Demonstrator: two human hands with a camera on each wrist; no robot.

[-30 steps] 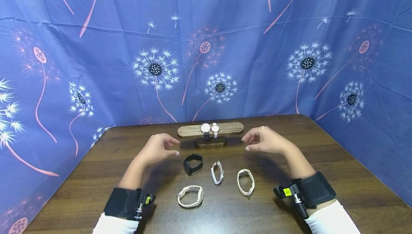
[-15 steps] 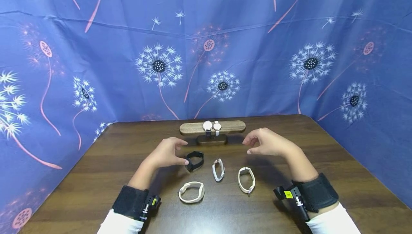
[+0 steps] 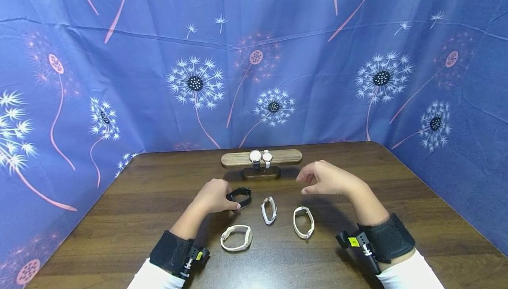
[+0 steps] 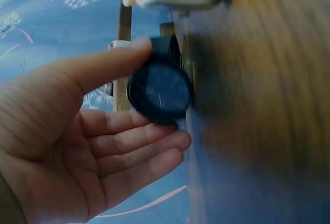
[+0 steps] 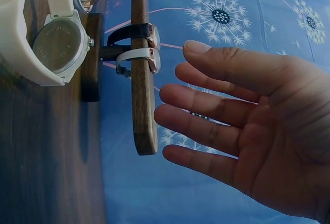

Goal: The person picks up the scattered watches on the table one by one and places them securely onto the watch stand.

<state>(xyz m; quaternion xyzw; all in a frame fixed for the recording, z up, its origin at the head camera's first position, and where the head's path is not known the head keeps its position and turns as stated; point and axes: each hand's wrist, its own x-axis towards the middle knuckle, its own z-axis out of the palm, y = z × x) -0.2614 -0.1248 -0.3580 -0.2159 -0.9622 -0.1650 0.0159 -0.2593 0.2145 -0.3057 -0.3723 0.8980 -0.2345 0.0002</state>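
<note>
My left hand (image 3: 214,195) grips a black wristwatch (image 4: 161,92) lying on the table, thumb on its strap side and fingers at the opposite edge of the dark round dial. The strap's loop (image 3: 249,199) stays visible in the head view. My right hand (image 3: 327,178) hovers in the air right of the wooden watch stand (image 3: 234,159), fingers loosely bent and holding nothing. On that stand's bar hang a dark-strapped watch (image 3: 255,156) and a white-strapped watch (image 3: 267,157), side by side.
A cream watch (image 3: 248,238) lies in front of the left hand. A slim white watch (image 3: 263,213) rests mid-table, and a second cream watch (image 3: 296,223) is right of it. Behind the wooden table (image 3: 139,196) hangs a blue dandelion-print cloth (image 3: 317,103).
My left hand has come down and rightward onto the black wristwatch and now grips it. The right hand stays almost where it was, in the air.
</note>
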